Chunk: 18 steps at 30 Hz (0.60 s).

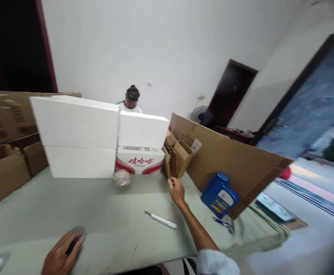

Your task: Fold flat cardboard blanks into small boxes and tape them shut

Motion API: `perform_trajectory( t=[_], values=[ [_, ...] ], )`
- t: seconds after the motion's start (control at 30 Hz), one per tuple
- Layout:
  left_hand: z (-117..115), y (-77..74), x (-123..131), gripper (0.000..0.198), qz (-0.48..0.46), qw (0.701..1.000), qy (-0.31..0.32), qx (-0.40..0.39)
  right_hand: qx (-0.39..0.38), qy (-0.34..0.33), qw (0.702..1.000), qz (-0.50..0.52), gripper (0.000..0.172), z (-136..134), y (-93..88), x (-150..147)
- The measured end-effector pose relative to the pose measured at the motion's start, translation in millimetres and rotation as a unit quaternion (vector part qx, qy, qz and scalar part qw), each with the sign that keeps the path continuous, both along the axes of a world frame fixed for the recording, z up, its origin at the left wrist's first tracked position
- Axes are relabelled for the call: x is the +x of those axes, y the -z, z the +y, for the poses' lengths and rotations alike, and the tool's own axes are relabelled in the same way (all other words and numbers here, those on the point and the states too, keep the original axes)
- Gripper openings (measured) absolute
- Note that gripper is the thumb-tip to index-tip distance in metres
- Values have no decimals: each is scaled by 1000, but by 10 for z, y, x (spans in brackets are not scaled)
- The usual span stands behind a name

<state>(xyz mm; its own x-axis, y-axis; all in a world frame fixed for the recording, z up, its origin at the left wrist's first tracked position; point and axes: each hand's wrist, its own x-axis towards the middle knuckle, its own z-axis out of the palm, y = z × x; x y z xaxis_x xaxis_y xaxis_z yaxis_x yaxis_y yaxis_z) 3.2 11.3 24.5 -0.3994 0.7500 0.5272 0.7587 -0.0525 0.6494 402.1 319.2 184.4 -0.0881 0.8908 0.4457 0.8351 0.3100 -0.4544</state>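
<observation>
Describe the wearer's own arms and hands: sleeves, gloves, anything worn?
Both hands are ungloved. The right hand leads to a bare forearm, with a pale blue-grey sleeve starting near the elbow; no watch or band shows on that wrist. Of the left side, only the left hand shows; any sleeve there is out of frame.

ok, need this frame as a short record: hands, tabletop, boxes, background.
left hand: loosely curled, near edge of table
right hand: stretched forward, fingertips by the foot of the small brown boxes; grip unclear
tabletop: white-handled tool, blue bottle, pen in front of bottle
boxes: white blocks at left; one more atop red-and-white carton
right side: large cardboard sheet behind bottle
background: person beyond the blocks, fan near the wall
</observation>
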Motion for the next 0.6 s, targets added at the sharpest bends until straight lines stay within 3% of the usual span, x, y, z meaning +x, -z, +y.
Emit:
perform_trajectory(
  t=[0.17, 0.23, 0.3, 0.4, 0.5, 0.6],
  values=[
    [14, -239, 157, 48, 21, 1000, 4, 11, 25, -145, 989, -10, 58, -635, 436, -60],
    [11, -293, 187, 44, 23, 1000, 3, 6, 79, -191, 978, -29, 56, -810, 661, 49],
    [6, -308, 201, 38, 24, 1000, 3, 2, 155, -204, 965, -60, 53, -911, 893, 199],
    [2, -293, 205, 32, 21, 1000, 2, -5, 175, -201, 959, -94, 47, -967, 1148, 384],
    [7, -286, 197, 29, 18, 1000, 8, -11, 128, -190, 968, -99, 46, -974, 1200, 435],
    [15, -309, 193, 28, 19, 1000, 12, -19, 83, -181, 978, -57, 42, -940, 1098, 419]
  ],
)
